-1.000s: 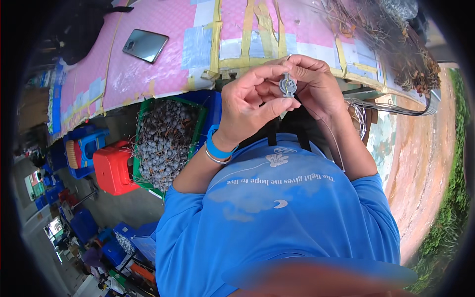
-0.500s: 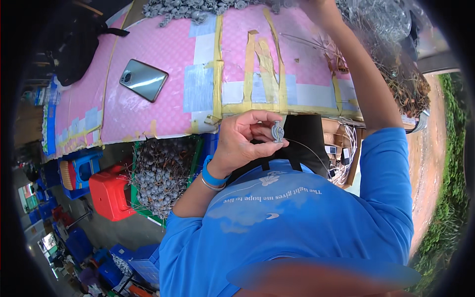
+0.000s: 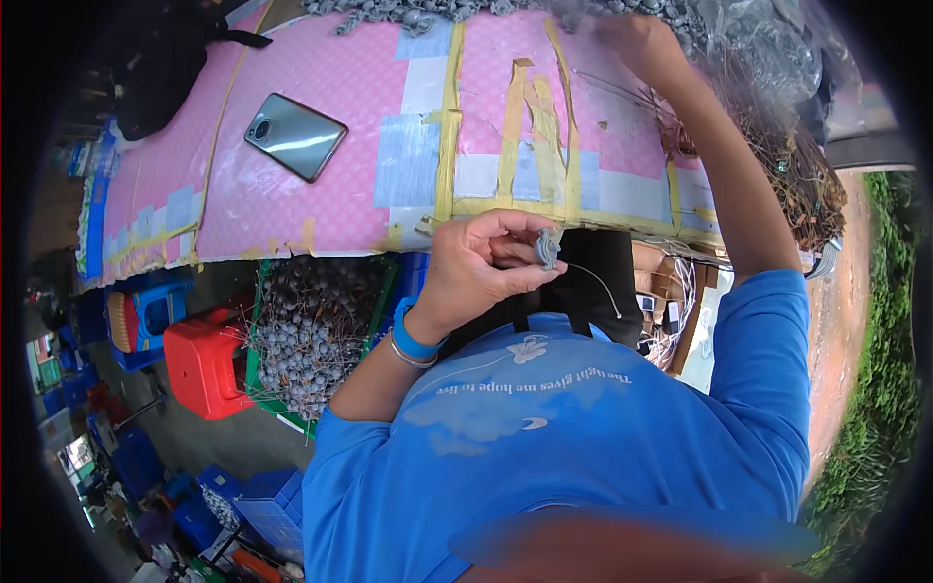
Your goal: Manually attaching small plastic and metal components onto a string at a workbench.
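Just in front of my body, near the table's edge, my left hand (image 3: pixel 476 260) is closed in a pinch. Between its thumb and fingers is a small grey rose-shaped artificial flower head (image 3: pixel 547 249). A thin stem wire (image 3: pixel 601 280) curves away from the flower to the right and has a pale tip. My right hand (image 3: pixel 643 47) reaches over the far side of the table, beside a heap of grey flower heads (image 3: pixel 418 17). Its fingers are smeared by motion, so what they hold, if anything, cannot be made out.
A phone (image 3: pixel 295 137) lies on the pink, taped table covering (image 3: pixel 330 209). At the far right are clear plastic bags (image 3: pixel 768 58) and a bundle of brown stems (image 3: pixel 802 185). Below the table are a green crate (image 3: pixel 255 374) of grey stemmed pieces and a red stool (image 3: pixel 199 364).
My right hand has drawn back slightly from the far heap. The wire on the flower in my left hand now bends differently, and the whole view has shifted a little.
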Demonstrator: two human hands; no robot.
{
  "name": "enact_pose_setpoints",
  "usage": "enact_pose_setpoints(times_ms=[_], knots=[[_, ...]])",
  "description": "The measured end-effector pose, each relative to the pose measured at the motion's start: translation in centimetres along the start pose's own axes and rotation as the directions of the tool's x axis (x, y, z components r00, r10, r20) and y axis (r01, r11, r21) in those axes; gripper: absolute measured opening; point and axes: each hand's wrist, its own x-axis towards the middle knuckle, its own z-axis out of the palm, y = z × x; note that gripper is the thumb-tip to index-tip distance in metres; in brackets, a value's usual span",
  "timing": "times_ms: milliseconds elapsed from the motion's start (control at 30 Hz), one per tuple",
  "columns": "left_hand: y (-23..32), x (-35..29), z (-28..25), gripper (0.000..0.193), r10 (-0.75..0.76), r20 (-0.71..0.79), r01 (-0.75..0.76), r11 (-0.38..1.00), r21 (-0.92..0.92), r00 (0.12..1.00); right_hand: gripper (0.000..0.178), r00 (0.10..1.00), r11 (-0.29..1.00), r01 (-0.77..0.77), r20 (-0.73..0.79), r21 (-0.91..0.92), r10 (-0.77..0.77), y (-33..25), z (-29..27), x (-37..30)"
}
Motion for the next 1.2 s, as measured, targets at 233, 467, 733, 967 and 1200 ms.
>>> enact_pose_setpoints(times_ms=[233,467,733,967,1200], knots=[[0.4,-0.5,0.6,0.041,0.166,-0.121,-0.149,0.979,0.135,0.979,0.024,0.993,0.994,-0.108,0.056,0.006,0.108,-4.0,-1.4,-2.9],[0.7,-1.7,0.6,0.040,0.332,-0.295,-0.280,0.938,0.206,0.896,0.023,0.985,0.471,-0.161,0.113,0.867,0.130,-18.1,-10.0,-15.0],[0.8,-2.6,1.6,0.038,0.437,-0.202,-0.342,0.861,0.376,0.877,0.022,0.973,0.276,-0.210,0.173,0.938,0.152,-19.1,-10.4,-18.5],[0.5,-3.5,2.3,0.036,0.497,-0.195,-0.367,0.806,0.464,0.845,0.018,0.960,0.247,-0.270,0.239,0.930,0.148,-19.0,-11.4,-19.0],[0.2,-3.4,3.2,0.037,0.703,0.054,-0.344,0.277,0.897,0.709,0.014,0.917,0.113,-0.367,0.338,0.923,0.211,-19.6,-9.8,-18.9]])
